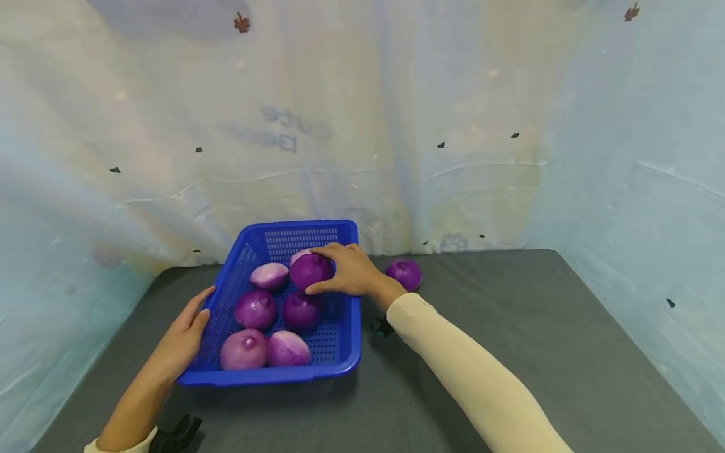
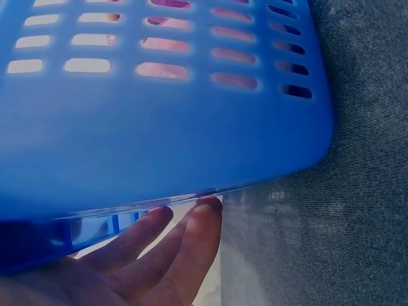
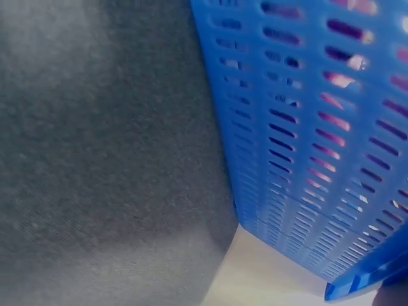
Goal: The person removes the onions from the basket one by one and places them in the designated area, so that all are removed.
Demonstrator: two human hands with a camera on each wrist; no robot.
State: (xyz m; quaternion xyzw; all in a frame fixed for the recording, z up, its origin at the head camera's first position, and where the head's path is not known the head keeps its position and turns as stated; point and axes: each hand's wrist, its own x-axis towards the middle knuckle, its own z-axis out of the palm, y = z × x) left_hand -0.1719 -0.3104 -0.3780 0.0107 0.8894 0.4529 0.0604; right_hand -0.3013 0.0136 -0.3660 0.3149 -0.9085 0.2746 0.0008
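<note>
Blue perforated plastic basket [image 1: 340,340] sits on the grey cloth-covered table [image 1: 510,352], near its back left. Right hand [image 1: 348,270] is over the basket's far right part, fingers curled round a round purple peeled onion [image 1: 308,269], gripping it from the right side and top; that onion sits above the ones lying on the basket floor, at the back of the basket. Left hand [image 1: 184,333] lies flat against the basket's left outer wall, fingers straight and together, thumb up by the rim, holding nothing. Left wrist view confirms: straight fingers [image 2: 191,236] touch the underside edge of the blue basket wall [image 2: 159,127]. Right wrist view shows only the slotted basket side [image 3: 306,159] and grey table cloth [image 3: 108,146]; the hand itself isn't in that shot. Five more purple onions in the basket: a paler one at back left [image 1: 270,275], two in the middle [image 1: 256,309] [image 1: 301,311], two at the front [image 1: 244,350] [image 1: 288,349]. A further pale bit shows just behind the gripped onion; can't tell what it is. One lone purple onion [image 1: 404,274] lies on the table just right of the basket, near the right wrist. Pale printed sheeting [image 1: 362,126] hangs behind and to both sides.
</note>
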